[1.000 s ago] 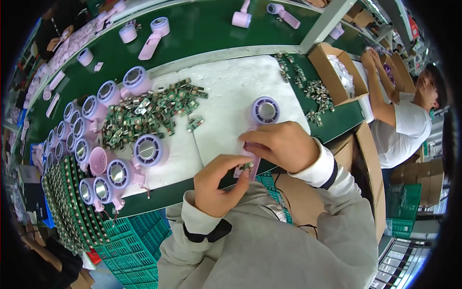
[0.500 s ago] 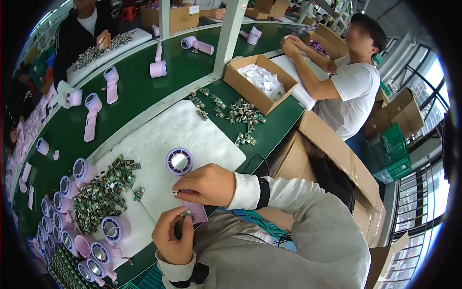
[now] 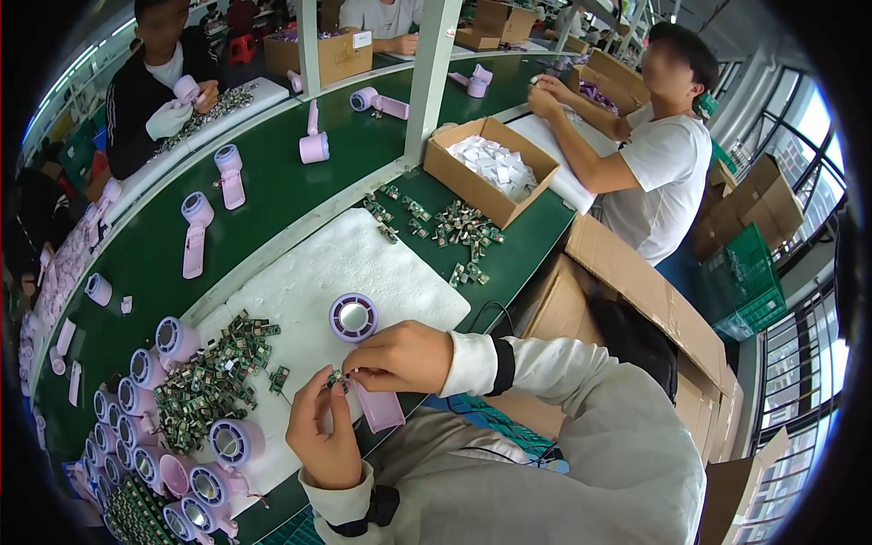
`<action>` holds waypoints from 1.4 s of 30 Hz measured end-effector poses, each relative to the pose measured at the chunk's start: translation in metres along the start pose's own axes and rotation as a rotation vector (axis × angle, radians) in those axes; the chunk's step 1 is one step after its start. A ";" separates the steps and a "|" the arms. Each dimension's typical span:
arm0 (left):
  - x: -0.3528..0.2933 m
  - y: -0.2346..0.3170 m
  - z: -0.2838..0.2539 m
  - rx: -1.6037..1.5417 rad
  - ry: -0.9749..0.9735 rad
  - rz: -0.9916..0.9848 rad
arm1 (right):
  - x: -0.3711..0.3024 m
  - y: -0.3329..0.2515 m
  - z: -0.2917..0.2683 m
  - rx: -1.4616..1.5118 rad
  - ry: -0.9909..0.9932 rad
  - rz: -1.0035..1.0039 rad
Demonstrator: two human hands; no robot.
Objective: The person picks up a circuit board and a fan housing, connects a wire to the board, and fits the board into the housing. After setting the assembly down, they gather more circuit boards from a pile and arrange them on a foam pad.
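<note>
Left hand [image 3: 325, 436]: pinching small circuit board [image 3: 337, 380] | Right hand [image 3: 401, 358]: fingers bunched beside it, grip unclear | Board: outside pink handle [image 3: 382, 413], seemingly unfitted | Loose boards [image 3: 211, 386]: heaped nearby

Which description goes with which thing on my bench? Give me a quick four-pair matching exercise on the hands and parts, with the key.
Things
1. Left hand
2. Largest heap of circuit boards
3. Open cardboard box beside the nearer pale post
4. Pink handle nearest the person

Descriptions
A. Lying on the white foam sheet, left of the round fan head
B. Partly hidden behind the right hand
C. Pinching a small circuit board
D. Filled with white pieces

Pairs: 1-C, 2-A, 3-D, 4-B
</note>
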State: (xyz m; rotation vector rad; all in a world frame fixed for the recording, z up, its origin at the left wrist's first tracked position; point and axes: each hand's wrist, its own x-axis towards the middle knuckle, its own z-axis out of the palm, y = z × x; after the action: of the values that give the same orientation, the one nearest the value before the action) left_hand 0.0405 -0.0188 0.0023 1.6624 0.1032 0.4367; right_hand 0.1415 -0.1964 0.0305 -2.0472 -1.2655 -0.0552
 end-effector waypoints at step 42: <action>-0.007 0.003 -0.007 -0.153 -0.071 0.132 | 0.007 -0.021 -0.020 0.288 0.044 0.284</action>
State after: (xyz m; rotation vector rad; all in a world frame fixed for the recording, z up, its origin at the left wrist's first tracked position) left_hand 0.0312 -0.0144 0.0043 1.5376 -0.0915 0.4726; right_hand 0.1345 -0.1973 0.0594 -1.9402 -0.8887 0.2011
